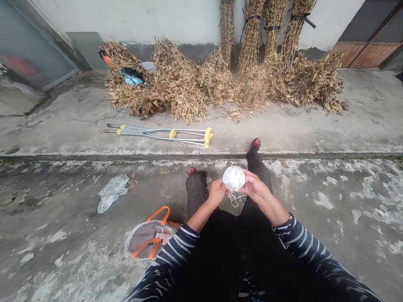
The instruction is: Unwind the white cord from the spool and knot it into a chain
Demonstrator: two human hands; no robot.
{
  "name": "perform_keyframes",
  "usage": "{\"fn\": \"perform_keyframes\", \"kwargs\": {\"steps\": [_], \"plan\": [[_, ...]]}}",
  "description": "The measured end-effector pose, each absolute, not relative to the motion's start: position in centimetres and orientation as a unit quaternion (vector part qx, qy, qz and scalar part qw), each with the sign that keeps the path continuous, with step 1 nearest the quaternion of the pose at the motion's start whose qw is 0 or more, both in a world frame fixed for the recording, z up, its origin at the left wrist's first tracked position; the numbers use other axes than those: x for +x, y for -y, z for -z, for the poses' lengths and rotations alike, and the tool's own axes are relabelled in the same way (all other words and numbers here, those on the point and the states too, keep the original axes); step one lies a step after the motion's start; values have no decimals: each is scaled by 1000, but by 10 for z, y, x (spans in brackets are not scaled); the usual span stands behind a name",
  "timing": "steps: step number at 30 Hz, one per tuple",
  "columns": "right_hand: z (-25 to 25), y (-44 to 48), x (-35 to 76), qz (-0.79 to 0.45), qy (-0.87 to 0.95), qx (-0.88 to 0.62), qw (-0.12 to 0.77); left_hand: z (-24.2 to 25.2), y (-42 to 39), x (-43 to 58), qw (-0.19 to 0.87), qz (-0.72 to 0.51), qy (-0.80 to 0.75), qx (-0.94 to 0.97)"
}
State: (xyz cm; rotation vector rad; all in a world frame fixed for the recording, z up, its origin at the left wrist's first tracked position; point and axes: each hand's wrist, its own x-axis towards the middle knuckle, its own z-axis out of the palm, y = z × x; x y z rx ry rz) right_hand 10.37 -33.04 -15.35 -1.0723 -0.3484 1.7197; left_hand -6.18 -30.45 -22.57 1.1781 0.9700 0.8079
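Observation:
In the head view a round white bundle of yarn (233,178), with a flat pale end and strands wound about its side, is held up between my knees. My right hand (256,186) grips it from the right, fingers curled around its side. Close against the bundle's lower left is my left hand (217,191), its fingers closed in a pinch at the yarn; its fingertips are partly hidden. Below both hands a loose strand (234,199) dangles in loops over my lap.
Crutches (157,133) with yellow pads lie on the raised concrete step (63,138). Dry plant stalks (185,84) are heaped along the wall, with tied bundles (252,33) upright behind. At my left are a bag with orange handles (141,239) and a crumpled clear plastic bag (113,193).

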Motion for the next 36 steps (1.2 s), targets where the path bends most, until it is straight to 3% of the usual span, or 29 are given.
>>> {"fn": "perform_keyframes", "kwargs": {"steps": [7,14,23,36], "plan": [[147,321,113,-707,128,-438,540,222,292,-39,651,-394,-442,475],[140,315,121,-704,155,-418,552,211,279,-30,536,-493,-441,524],[146,317,116,-706,126,-435,545,224,274,-43,480,-430,-457,612],[120,329,104,-690,210,-449,528,205,283,-40,483,-475,-477,559]]}}
